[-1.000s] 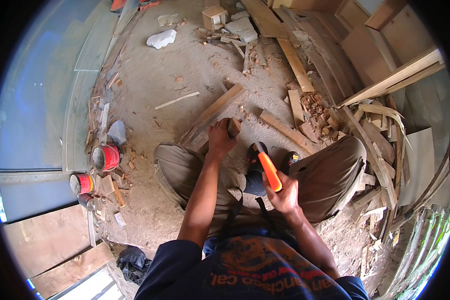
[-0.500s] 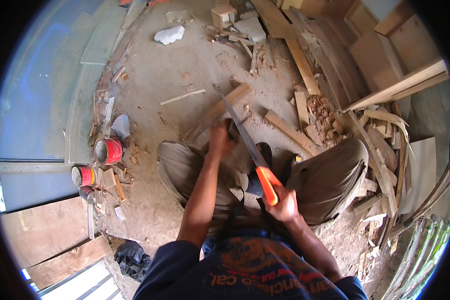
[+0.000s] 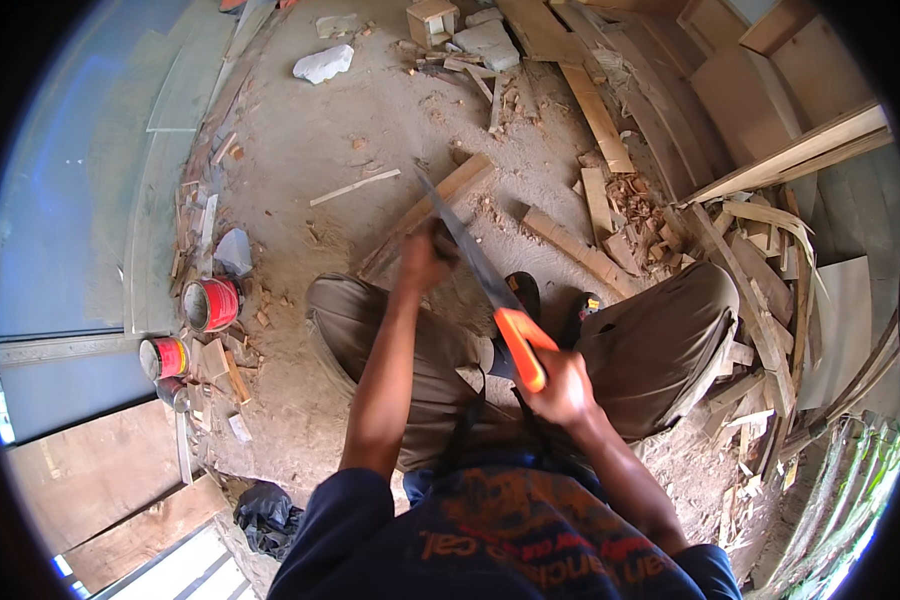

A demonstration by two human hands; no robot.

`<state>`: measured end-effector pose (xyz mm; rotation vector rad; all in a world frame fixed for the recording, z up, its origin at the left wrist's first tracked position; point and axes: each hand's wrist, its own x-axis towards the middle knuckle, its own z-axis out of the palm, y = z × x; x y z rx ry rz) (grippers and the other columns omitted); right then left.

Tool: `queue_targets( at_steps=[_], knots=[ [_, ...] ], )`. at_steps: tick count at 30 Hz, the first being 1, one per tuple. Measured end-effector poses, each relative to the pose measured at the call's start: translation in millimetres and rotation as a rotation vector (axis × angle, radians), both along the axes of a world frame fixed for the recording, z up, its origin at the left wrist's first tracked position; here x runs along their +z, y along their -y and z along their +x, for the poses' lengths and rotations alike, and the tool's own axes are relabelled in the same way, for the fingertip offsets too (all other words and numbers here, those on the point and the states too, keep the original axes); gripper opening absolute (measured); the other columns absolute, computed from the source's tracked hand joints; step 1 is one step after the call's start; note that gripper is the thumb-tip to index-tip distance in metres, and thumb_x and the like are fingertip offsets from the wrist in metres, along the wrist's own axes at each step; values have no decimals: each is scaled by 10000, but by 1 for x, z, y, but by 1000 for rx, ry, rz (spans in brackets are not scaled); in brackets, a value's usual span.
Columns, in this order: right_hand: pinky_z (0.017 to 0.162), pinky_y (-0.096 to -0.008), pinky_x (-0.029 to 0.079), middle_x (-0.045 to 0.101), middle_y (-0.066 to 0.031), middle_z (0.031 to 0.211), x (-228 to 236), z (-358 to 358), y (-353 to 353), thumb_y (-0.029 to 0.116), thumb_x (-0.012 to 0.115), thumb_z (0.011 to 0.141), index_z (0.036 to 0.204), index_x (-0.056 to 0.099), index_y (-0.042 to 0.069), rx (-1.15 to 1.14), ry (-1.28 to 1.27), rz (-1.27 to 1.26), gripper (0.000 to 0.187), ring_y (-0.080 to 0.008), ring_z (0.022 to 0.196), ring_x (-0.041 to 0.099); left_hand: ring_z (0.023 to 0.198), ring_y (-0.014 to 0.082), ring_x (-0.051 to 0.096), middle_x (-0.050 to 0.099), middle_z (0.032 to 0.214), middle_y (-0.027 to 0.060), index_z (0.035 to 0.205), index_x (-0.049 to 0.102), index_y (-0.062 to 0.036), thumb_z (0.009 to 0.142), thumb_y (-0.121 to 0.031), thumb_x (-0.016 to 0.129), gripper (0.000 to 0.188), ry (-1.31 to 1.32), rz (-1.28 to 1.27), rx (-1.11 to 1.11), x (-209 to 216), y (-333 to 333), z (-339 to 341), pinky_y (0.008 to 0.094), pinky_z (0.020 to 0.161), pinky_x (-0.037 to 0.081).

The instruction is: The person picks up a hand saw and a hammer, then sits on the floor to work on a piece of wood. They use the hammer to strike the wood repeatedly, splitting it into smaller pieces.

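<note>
In my right hand [image 3: 558,388], closed round it, is the orange handle of a handsaw [image 3: 480,264]. The saw's grey blade slants away to the far left, its tip above a wooden plank [image 3: 467,178] on the ground. My left hand [image 3: 425,262] is closed beside the blade on a small dark block [image 3: 444,243], close against the blade's left side. Whether the block touches the blade, I cannot tell. My fingers hide part of the block. The plank runs on toward my left knee, behind my left hand.
A second wooden beam [image 3: 578,250] lies ahead of my right knee. Paint cans [image 3: 211,304] stand on the left by blue-grey panels. Scrap wood and boards [image 3: 760,300] crowd the right side. A white stone [image 3: 323,64] and a small wooden box [image 3: 431,22] lie farther off.
Both hands have shifted slightly forward, along with the saw and the dark block. The view has moved a little as well. The grips look the same.
</note>
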<state>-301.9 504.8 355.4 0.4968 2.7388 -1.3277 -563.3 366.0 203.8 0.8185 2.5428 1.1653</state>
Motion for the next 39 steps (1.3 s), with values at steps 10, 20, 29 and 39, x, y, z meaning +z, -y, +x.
queue_targets(
  at_steps=[10,20,29,39],
  knots=[
    [620,-375,556,665,-140,724,-14,73,0,113,751,707,826,671,50,106,-98,-2,157,-328,666,694,957,352,705,717,999,198,1148,650,-46,655,-101,746,505,77,176,296,35,17,-37,424,801,553],
    [632,-404,559,665,-143,753,12,11,-9,147,748,741,911,684,59,78,-333,-11,202,-352,698,677,946,386,691,719,1001,172,1133,652,-70,646,-166,772,510,-60,137,176,18,20,-28,448,823,540],
    [721,-472,553,683,-190,847,-28,-60,18,243,715,770,955,687,81,34,-124,20,247,-406,819,662,1011,360,677,714,1059,159,1140,663,-96,667,-174,765,491,0,166,147,15,12,-11,446,860,525],
    [583,-327,535,644,-112,677,40,103,-14,81,706,748,815,675,20,-133,-159,-60,96,-210,597,666,969,250,665,699,1059,130,1139,645,-20,686,-98,700,462,248,226,268,3,68,-95,383,839,514]
  ],
)
